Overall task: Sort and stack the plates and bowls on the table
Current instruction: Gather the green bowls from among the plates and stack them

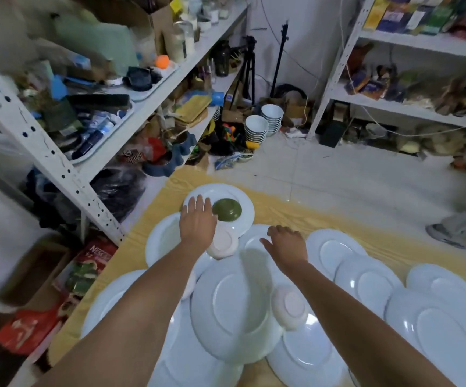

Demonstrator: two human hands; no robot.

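Nearest me, white plates (234,308) lie overlapping, undersides up, with a pink bowl (290,305) among them, back behind my right fingers. My right hand (284,244) hovers with its fingers loosely bent, holding nothing. My left hand (198,219) is empty too, fingers straight. Just right of its fingertips an upturned green bowl (227,210) sits on the farthest plate (247,201). I judge the sorting barely begun; next I'd lift that bowl clear. The wooden table (282,210) ends beyond my fingers, then tiled floor (338,169), stacked bowls (257,129) and cluttered shelves (153,103).
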